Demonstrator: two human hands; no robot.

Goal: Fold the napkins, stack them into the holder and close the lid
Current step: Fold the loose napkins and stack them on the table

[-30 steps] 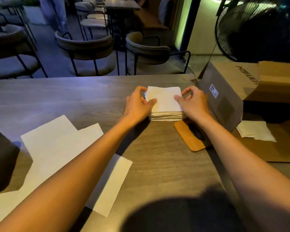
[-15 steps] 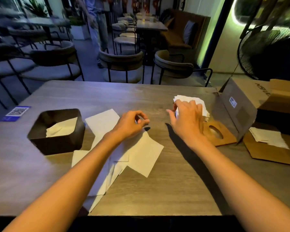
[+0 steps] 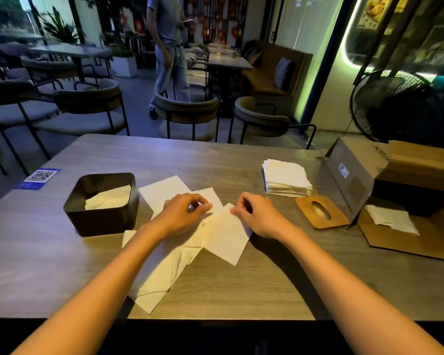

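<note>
Hands have left the folded stack [image 3: 286,181], which now lies alone on the desk [image 3: 241,290] just beyond the wooden lid [image 3: 321,212]. Both hands are now over the loose napkins [image 3: 223,233] in the middle. The left hand [image 3: 183,213] has a curled grip that pinches a napkin edge, and the right hand [image 3: 256,216] pinches the corner of the top sheet. I judge that one fold is finished and the next begins. The black holder [image 3: 101,203] stands at the left with only one napkin inside, so stacking and closing are not yet done.
</note>
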